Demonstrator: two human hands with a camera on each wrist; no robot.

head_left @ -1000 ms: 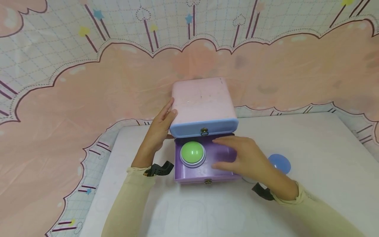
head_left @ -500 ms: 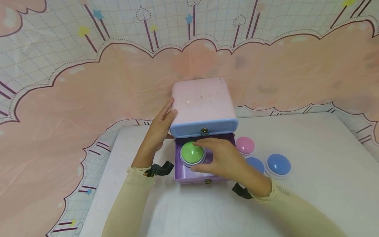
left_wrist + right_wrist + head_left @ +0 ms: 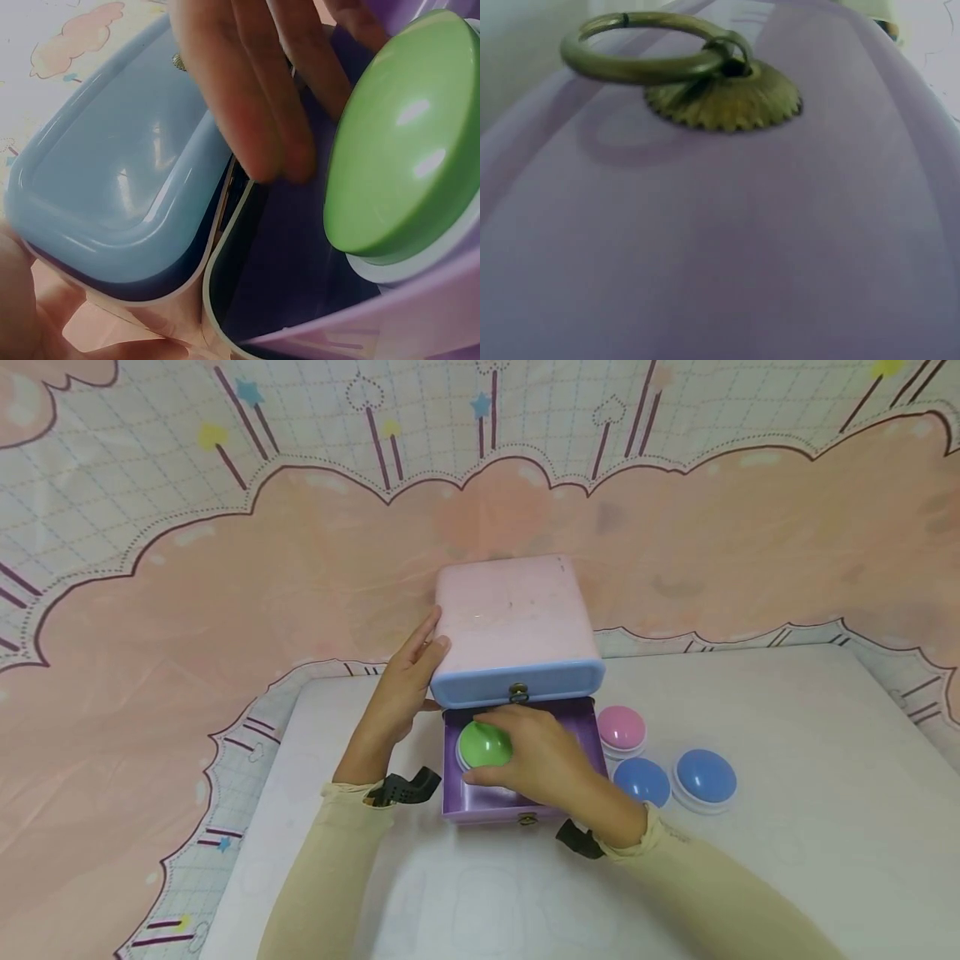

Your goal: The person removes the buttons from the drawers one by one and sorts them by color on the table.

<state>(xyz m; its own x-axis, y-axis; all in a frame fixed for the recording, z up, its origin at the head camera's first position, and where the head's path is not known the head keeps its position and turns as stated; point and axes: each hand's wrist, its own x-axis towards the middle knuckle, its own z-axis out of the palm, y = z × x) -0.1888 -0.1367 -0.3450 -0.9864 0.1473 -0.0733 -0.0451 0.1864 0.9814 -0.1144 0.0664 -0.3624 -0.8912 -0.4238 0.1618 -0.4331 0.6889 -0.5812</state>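
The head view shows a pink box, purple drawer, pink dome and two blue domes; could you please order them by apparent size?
Pink box
Purple drawer
Blue domes: too alike to rank, one partly behind a sleeve
Pink dome

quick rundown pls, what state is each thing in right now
purple drawer: pulled open
blue drawer: closed
green dome: upright, inside purple drawer
pink dome: upright on table
inner blue dome: upright on table
outer blue dome: upright on table
left hand: against pink box
right hand: fingers spread around green dome, contact unclear
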